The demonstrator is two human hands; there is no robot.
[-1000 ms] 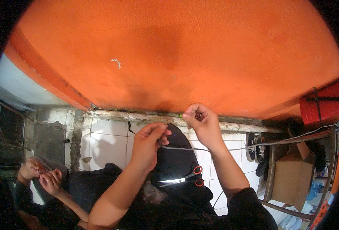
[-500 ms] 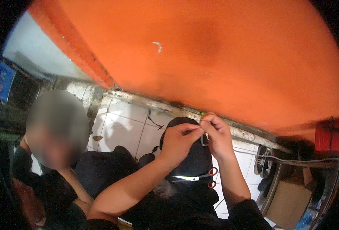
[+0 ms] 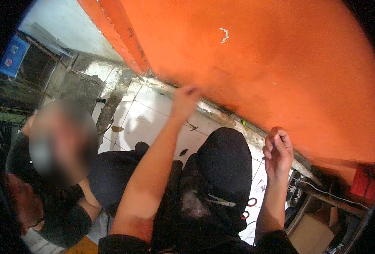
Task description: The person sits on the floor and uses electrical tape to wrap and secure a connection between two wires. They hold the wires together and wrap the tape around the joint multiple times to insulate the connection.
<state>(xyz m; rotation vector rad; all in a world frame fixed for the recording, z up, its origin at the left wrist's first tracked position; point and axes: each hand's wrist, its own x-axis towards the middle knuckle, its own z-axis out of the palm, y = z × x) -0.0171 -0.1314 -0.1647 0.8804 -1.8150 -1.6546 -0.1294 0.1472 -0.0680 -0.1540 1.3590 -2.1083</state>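
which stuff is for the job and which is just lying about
Likely in use:
thin light-grey cable beside the right forearm
metal scissors with red handles, on the black-clothed lap

Seemingly lying about:
brown cardboard box
black shoes with white laces

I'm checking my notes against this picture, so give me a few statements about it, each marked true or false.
1. The scissors lie on dark cloth. True.
2. The wearer's two hands are touching. False: the left hand and right hand are well apart.
3. The large wall beyond the hands is blue. False: that wall is orange.
4. The left hand looks blurred. True.
5. A cardboard box shows at upper left. False: the box is at lower right.
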